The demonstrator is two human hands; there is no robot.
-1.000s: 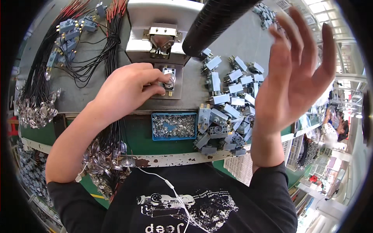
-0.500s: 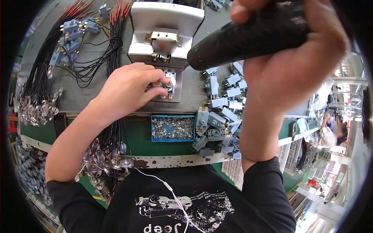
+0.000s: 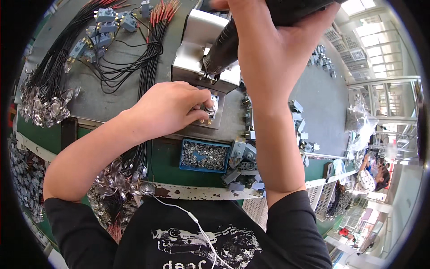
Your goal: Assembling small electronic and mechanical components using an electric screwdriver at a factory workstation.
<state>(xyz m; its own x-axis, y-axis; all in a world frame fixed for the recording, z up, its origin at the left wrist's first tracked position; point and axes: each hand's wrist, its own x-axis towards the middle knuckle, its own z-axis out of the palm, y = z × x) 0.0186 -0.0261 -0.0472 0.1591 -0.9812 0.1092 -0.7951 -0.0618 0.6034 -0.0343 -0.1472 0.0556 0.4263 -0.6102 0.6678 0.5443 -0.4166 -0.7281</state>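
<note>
My left hand (image 3: pixel 168 110) pinches a small round silver disc (image 3: pixel 211 107) with thumb and fingers. The disc rests against a part with brass terminals, seated on a metal plate (image 3: pixel 218 117); the fingertips cover some of both. My right hand (image 3: pixel 268 58) is wrapped round a black cylindrical power screwdriver (image 3: pixel 224 50), whose upper end leaves the picture. The tool slants down to the left, its lower end at the terminals and slot of a bent metal fixture (image 3: pixel 201 31), just beyond my left hand. Its very tip is hard to make out.
A blue tray of small metal pieces (image 3: pixel 205 156) sits at the bench's near edge. Several grey switch blocks (image 3: pixel 245 154) lie right of it, partly behind my right forearm. Black wire bundles (image 3: pixel 150 67) with silver discs (image 3: pixel 51 105) lie on the left. Another person (image 3: pixel 376 177) is far right.
My right hand has brought the screwdriver from the fixture's right side over its middle. My left hand keeps its pinch on the disc. The whole view has shifted slightly.
</note>
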